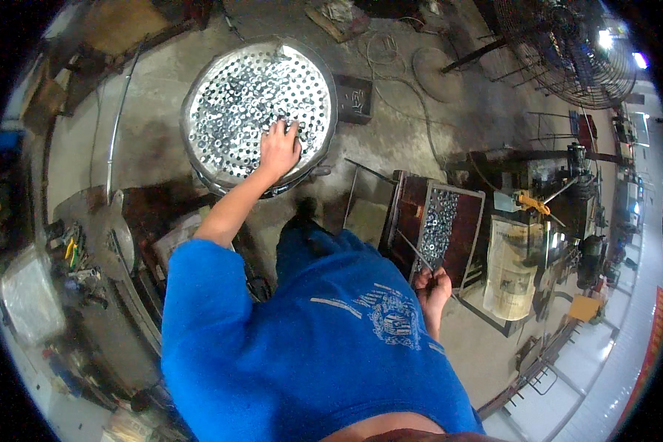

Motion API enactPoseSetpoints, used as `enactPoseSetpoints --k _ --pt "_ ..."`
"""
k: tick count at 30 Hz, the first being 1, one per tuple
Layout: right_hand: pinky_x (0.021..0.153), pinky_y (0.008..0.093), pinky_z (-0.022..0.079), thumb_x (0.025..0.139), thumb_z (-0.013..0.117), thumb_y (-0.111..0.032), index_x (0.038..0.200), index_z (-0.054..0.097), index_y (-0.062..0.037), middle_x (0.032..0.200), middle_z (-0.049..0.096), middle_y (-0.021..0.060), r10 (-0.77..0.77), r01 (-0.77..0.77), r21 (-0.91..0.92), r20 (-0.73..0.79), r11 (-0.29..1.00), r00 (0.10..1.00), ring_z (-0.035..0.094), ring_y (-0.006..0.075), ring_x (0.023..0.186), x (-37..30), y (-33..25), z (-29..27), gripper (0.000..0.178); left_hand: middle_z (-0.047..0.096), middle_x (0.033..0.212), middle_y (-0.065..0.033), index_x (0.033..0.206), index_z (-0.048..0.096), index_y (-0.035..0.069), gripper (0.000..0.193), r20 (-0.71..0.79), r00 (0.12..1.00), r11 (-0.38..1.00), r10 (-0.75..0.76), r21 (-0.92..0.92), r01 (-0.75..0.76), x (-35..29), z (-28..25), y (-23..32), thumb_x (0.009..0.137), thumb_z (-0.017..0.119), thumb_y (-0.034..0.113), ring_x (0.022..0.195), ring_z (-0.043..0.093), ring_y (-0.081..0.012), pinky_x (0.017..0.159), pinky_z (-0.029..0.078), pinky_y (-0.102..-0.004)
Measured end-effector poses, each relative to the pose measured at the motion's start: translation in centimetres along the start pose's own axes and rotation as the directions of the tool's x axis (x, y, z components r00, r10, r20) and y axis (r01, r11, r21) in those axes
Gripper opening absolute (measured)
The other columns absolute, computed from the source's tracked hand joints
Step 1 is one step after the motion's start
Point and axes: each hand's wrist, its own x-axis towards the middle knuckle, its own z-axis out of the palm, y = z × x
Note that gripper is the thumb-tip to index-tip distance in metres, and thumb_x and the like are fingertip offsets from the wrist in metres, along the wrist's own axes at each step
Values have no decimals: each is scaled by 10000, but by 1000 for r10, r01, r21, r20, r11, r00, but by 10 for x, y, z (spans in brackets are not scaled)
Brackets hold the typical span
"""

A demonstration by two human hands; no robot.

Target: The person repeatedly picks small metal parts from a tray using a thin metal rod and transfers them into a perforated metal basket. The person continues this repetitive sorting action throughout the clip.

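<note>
On my left, a round silver pan [313,70] with a perforated bottom holds many loose metal nuts [232,99]. My left hand [281,151] reaches over its near right part, fingers apart and bent down, fingertips touching the nuts. Whether a nut is between them is too small to tell. On my right, a dark tray [462,236] holds more metal nuts [440,221], gathered along its left side. At the tray's near edge, my right hand [433,291] is closed in a pinch on a thin metal rod [414,249], which slants up leftward across the tray's edge.
A dark metal block [353,99] sits beside the pan. A large fan [567,51] stands at the far right, with a cable [423,110] on the floor. A newspaper sheet [512,269] lies right of the tray. Yellow-handled pliers [71,249] and clutter are at the left.
</note>
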Motion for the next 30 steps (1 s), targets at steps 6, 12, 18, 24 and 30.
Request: enactPoseSetpoints --k 6,12,18,24,30 --pt "493 293 345 779 387 -122 698 380 -87 671 442 111 34 -33 -8 35 999 999 393 186 564 -1 2 0 88 479 879 -114 963 552 88 273 53 998 999 34 12 -34 -1 3 -7 741 576 244 840 506 -260 640 428 -398" --pt "492 298 333 769 385 -119 679 380 -79 674 446 118 49 -49 -12 -1 999 999 370 184 545 -3 3 4 99 521 893 -132 976 533 75 269 162 987 999 -24 32 19 18 3 -5 786 540 266 792 559 -295 607 480 -420" --pt "485 300 330 766 388 -122 670 391 -73 686 463 123 55 -55 -27 -11 998 998 369 184 539 -6 2 -1 108 512 893 -173 987 525 69 270 258 965 999 -40 8 39 27 7 -16 810 514 274 700 586 -326 586 483 -440" --pt "494 292 333 778 394 -155 668 383 -84 690 475 113 31 -30 38 -40 999 999 380 181 555 -9 8 -17 131 494 915 -172 941 524 69 246 71 975 977 -210 46 207 14 16 2 762 547 236 649 587 -326 561 479 -448" --pt "485 289 332 776 385 -140 679 386 -85 688 476 109 25 -25 16 30 1000 999 392 185 568 -8 5 -28 111 554 885 -162 943 525 89 262 131 966 970 -221 -74 232 20 27 -16 707 569 192 666 587 -344 580 486 -432"
